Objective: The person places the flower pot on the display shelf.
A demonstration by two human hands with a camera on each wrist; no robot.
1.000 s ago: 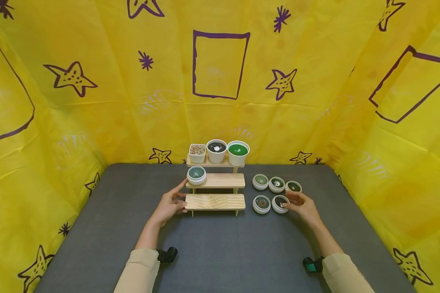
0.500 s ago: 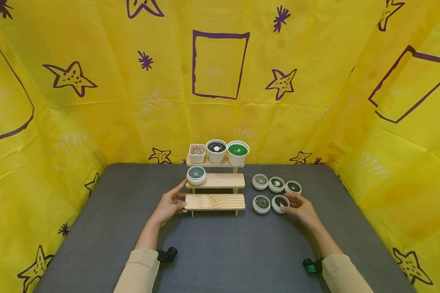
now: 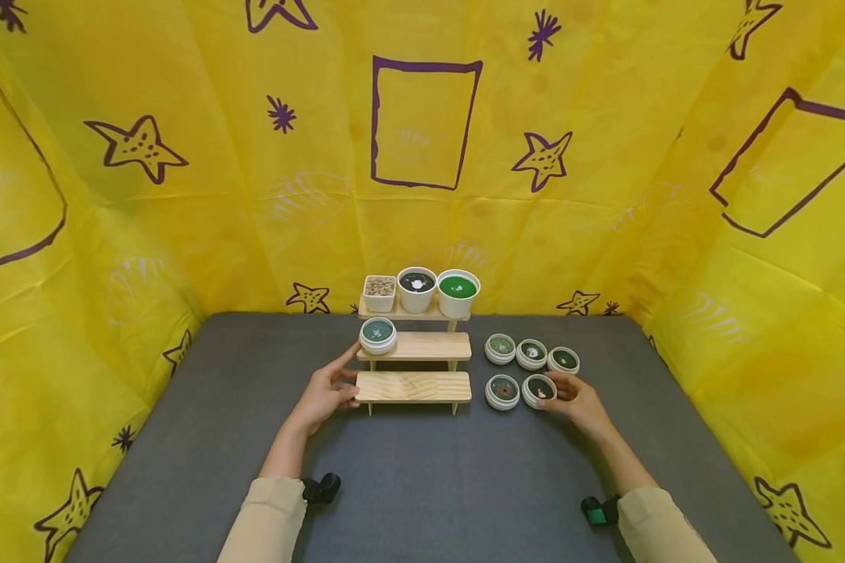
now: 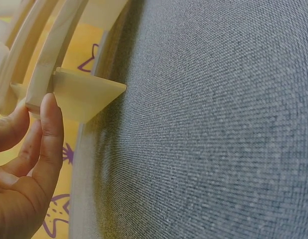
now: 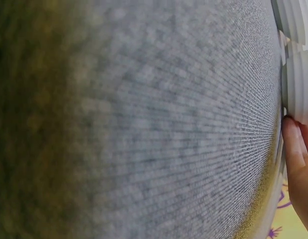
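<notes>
At its left end, my left hand (image 3: 324,400) holds the three-step wooden stand (image 3: 413,386). The left wrist view shows fingertips against the end of a plank (image 4: 53,47), beside a leg (image 4: 84,89). On the left of the middle step sits a round white pot (image 3: 378,336) with a blue-green fill. My right hand (image 3: 583,407) grips a small white pot (image 3: 538,391) with a dark fill from its right side, thumb at the front and fingers behind. In the right wrist view that ribbed pot (image 5: 297,87) appears at the edge, fingers touching it.
On the top step stand a square pot (image 3: 379,295) of tan bits, a dark-filled cup (image 3: 417,291) and a green-filled cup (image 3: 458,293). Beside the held pot are a grey-blue pot (image 3: 502,392) and three green ones (image 3: 500,349). Yellow cloth (image 3: 422,227) walls the grey table (image 3: 422,477).
My right hand's fingers have drawn in from beside the back-right pot to close around the dark-filled pot. My left hand has stayed on the stand.
</notes>
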